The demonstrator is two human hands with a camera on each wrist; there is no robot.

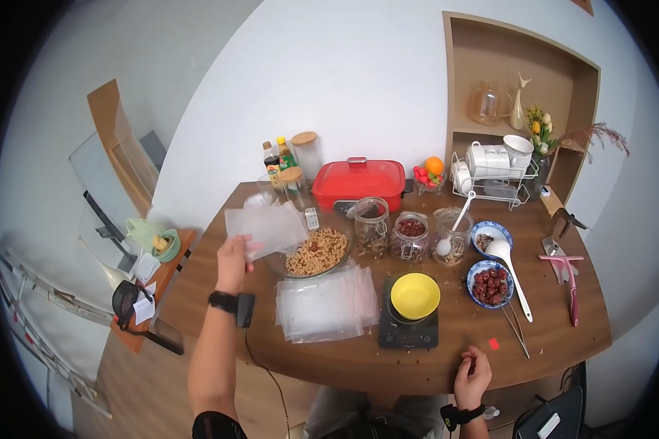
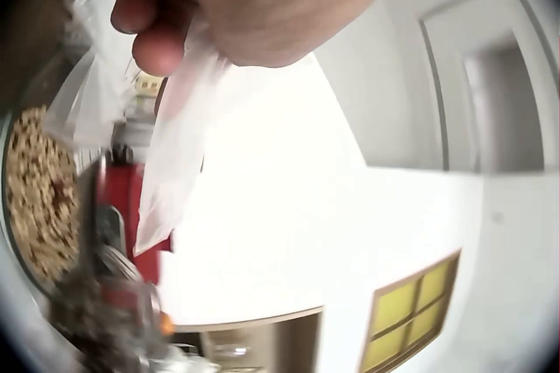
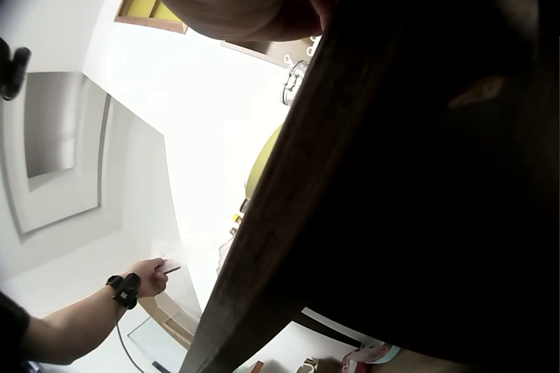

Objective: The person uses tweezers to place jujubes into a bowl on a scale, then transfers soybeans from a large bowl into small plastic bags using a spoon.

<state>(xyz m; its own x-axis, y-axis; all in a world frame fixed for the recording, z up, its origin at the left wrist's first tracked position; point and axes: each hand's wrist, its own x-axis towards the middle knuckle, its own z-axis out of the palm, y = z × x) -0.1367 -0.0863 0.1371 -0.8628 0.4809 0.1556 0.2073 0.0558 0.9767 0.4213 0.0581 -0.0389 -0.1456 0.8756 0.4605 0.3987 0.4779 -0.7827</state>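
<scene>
My left hand [image 1: 232, 262] pinches a few clear plastic bags [image 1: 269, 227] by their edge, raised over the left of the table. In the left wrist view the held bag [image 2: 175, 146] hangs from the curled fingers. Close by is a glass bowl [image 1: 289, 276] of small tan pieces. More flat plastic bags [image 1: 315, 307] lie overlapped in front of it. At the table's front edge rests my right hand [image 1: 473, 377], its fingers loosely curled and holding nothing. A yellow bowl [image 1: 415, 314] sits on a black kitchen scale [image 1: 410, 339] nearby.
Several glass jars [image 1: 410, 252] stand mid-table before a red electric pot [image 1: 359, 183]. To the right are blue-patterned bowls [image 1: 471, 289], a white ladle [image 1: 516, 282], metal tweezers [image 1: 517, 333] and a pink-handled tool [image 1: 573, 300]. Bottles [image 1: 272, 162] and a dish rack [image 1: 523, 192] line the back.
</scene>
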